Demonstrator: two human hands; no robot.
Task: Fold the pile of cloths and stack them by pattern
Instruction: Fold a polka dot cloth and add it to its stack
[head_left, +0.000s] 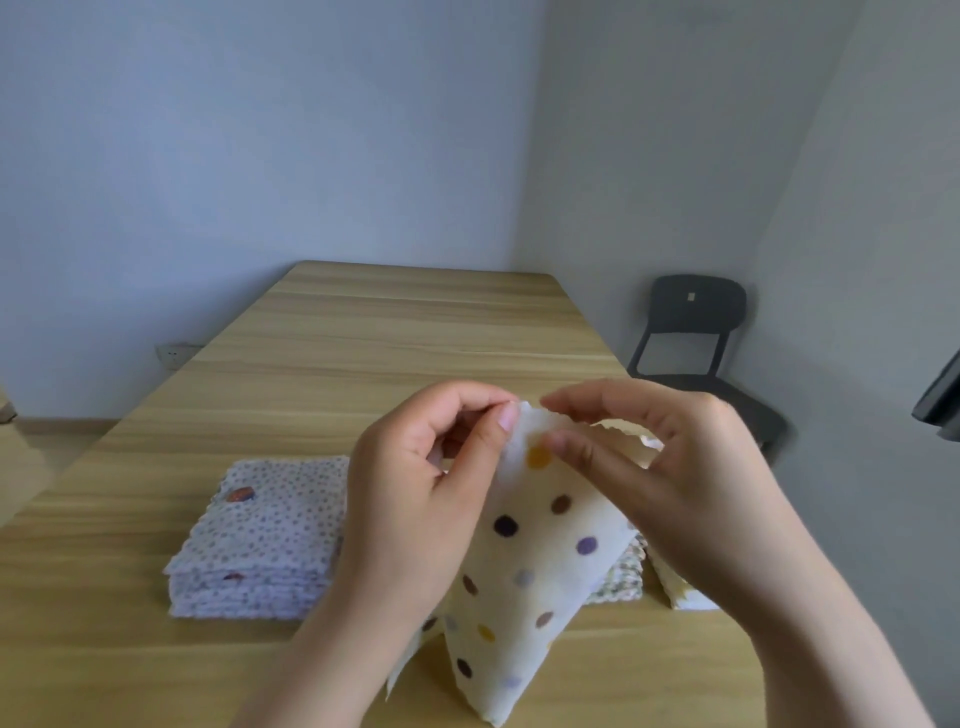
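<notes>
A cream cloth with coloured polka dots (524, 577) hangs in the air above the table's front edge. My left hand (426, 493) pinches its top corner between thumb and forefinger. My right hand (665, 478) pinches the same top edge just to the right. A folded stack of lilac cloths with small dots (260, 540) lies on the table to the left of my hands. Behind the hanging cloth, a stack with a small floral print (623, 577) shows partly. A cream cloth (680, 587) peeks out under my right wrist.
The wooden table (395, 332) stretches back to the wall. A dark plastic chair (696, 338) stands by the wall at the right of the table. A wall socket (174, 355) sits low on the left wall.
</notes>
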